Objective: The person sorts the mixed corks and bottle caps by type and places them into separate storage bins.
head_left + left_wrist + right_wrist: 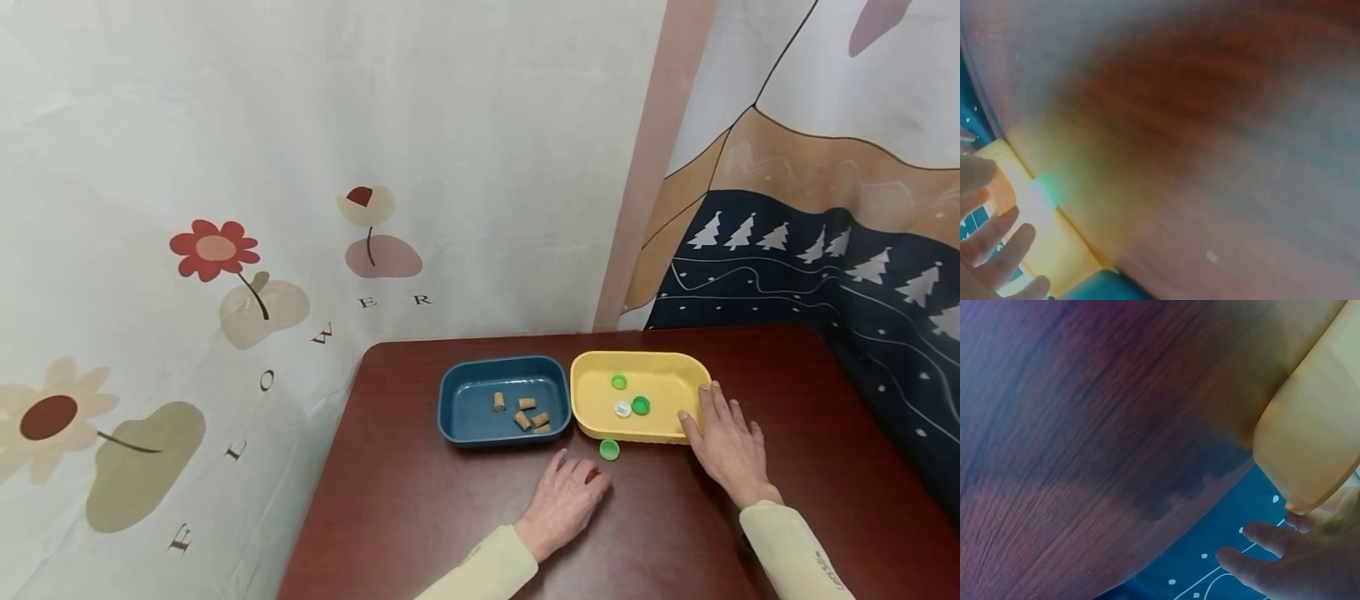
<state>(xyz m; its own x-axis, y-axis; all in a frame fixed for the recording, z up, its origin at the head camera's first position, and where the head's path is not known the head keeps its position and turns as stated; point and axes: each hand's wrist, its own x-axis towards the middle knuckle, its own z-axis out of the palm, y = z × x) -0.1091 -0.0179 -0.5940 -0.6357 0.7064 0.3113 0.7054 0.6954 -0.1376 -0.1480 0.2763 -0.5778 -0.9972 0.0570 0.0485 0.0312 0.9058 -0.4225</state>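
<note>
Low over the table in front of the trays, my left hand (566,500) pinches a small orange bottle cap (1002,190) between thumb and fingers; the fingers partly cover it. A green bottle cap (609,450) lies on the table just beyond that hand, by the front rim of the yellow tray (675,435). Inside the yellow tray are a white cap (622,409), a green cap (641,405) and a light green cap (618,381). My right hand (729,442) rests at the tray's right end, fingers extended along the rim and thumb at the front corner.
To the left of the yellow tray, close beside it, stands a blue tray (468,439) with several corks (522,420) in it. Both sit near the back of the dark red-brown table (397,500). Printed cloth (487,167) hangs behind the table and along its right side.
</note>
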